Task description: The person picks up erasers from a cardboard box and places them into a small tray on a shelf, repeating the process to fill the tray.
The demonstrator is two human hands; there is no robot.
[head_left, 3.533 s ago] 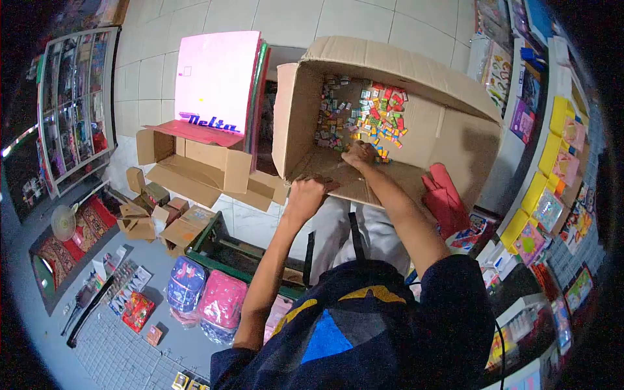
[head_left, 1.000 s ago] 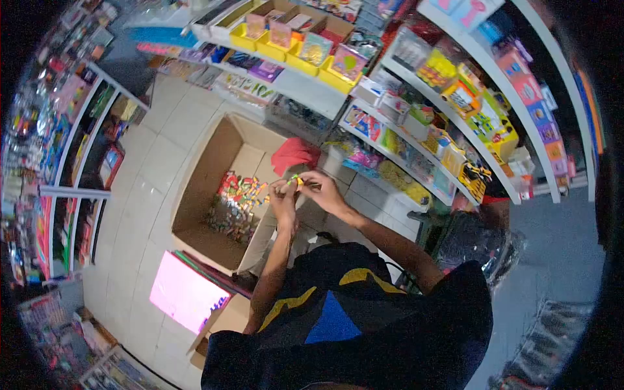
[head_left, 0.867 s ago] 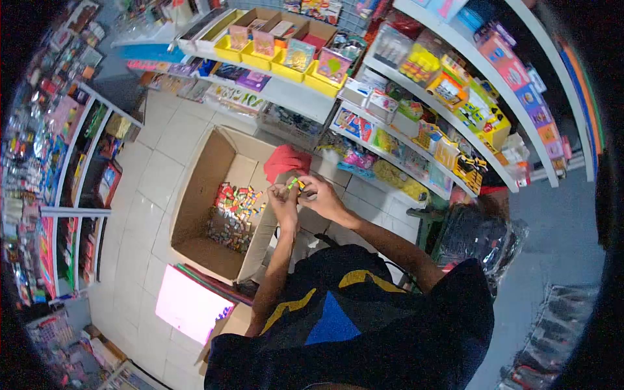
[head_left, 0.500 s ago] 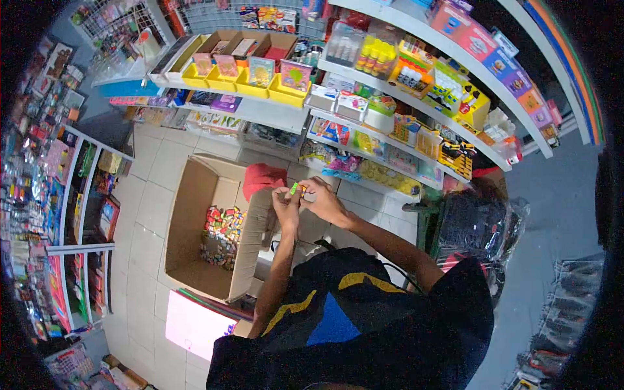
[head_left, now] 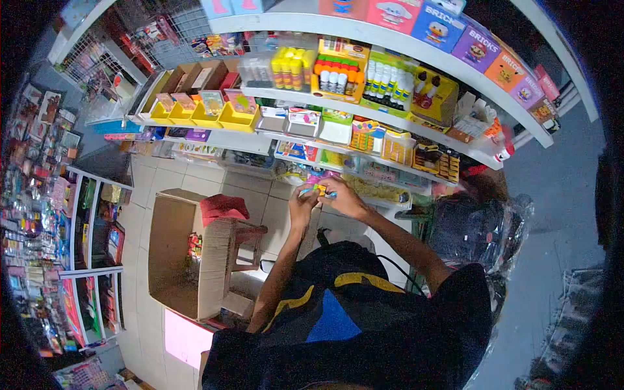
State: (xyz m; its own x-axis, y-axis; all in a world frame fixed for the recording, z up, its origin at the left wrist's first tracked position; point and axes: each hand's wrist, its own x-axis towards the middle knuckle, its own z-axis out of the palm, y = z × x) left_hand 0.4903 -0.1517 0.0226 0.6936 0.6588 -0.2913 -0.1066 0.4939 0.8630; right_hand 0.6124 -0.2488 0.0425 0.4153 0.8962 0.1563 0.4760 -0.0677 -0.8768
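a stationery and toy shop: stocked shelves (head_left: 390, 39), yellow bins (head_left: 195, 117), glue sticks (head_left: 290, 71).

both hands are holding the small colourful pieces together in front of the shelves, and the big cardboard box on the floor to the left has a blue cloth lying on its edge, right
Not quite. The cloth on the edge of the cardboard box is red, not blue, as the head view shows. The rest holds: the left hand and right hand hold the small colourful pieces together in front of the shelves.
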